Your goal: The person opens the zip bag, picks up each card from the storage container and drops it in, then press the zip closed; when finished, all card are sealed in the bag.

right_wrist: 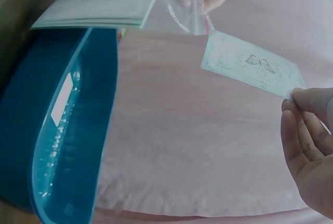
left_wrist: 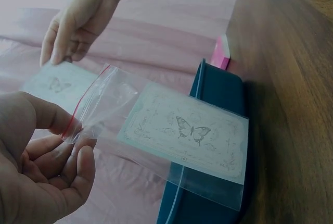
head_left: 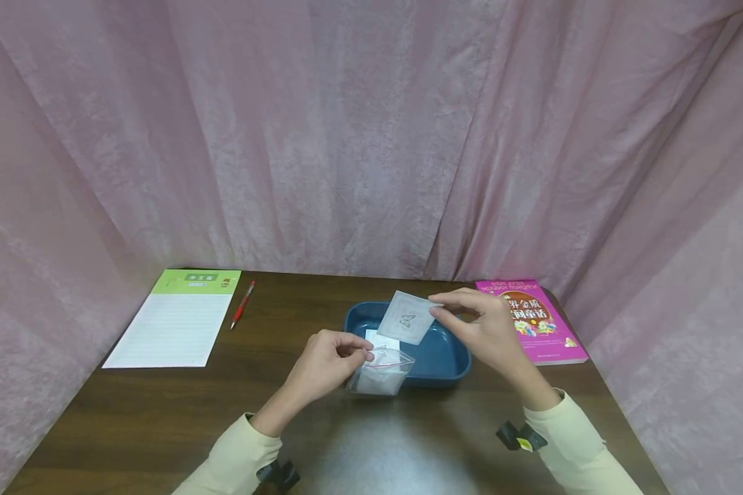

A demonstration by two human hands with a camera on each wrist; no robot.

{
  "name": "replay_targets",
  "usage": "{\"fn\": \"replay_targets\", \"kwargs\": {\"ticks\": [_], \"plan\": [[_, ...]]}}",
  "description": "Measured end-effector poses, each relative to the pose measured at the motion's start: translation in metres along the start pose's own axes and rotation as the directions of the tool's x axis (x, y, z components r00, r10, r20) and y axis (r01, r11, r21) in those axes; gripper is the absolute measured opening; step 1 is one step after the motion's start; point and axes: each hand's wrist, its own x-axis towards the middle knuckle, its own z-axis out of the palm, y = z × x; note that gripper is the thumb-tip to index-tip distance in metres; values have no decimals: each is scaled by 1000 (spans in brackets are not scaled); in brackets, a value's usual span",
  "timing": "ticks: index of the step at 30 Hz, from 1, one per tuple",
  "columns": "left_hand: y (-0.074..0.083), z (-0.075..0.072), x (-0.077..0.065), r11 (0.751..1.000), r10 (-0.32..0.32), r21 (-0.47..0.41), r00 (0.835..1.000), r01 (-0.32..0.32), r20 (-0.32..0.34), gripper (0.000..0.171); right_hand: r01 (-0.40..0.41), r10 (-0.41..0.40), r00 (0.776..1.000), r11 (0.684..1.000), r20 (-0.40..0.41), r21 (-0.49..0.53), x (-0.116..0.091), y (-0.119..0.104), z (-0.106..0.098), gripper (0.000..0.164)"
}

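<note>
My left hand (head_left: 329, 363) pinches a clear zip bag (head_left: 380, 371) by its red-striped mouth, over the near left edge of a blue plastic tray (head_left: 448, 371). Inside the bag lies a small stack of pale cards (left_wrist: 187, 133), the front one printed with a butterfly. Between thumb and fingertips, my right hand (head_left: 486, 330) pinches one corner of a single pale butterfly card (head_left: 405, 317). That card is outside the bag, tilted above the tray and just beyond the bag's mouth. A white piece (right_wrist: 62, 100) shows inside the tray.
A writing pad (head_left: 167, 323) with a green header lies at the left of the wooden table (head_left: 161, 419). Beside it is a red pen (head_left: 243, 306). To the right lies a pink book (head_left: 541, 326). Pink curtains (head_left: 347, 137) hang behind and along both sides.
</note>
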Motion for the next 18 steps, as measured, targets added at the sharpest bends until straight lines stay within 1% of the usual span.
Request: {"fn": "replay_targets", "kwargs": {"ticks": [7, 18], "plan": [[0, 0, 0, 1000, 1, -7, 1000, -1, 6, 10, 52, -51, 998, 998, -33, 23, -2, -11, -4, 25], [1, 0, 0, 1000, 6, -20, 1000, -6, 12, 12, 57, -58, 998, 998, 16, 33, -9, -18, -4, 28]]}}
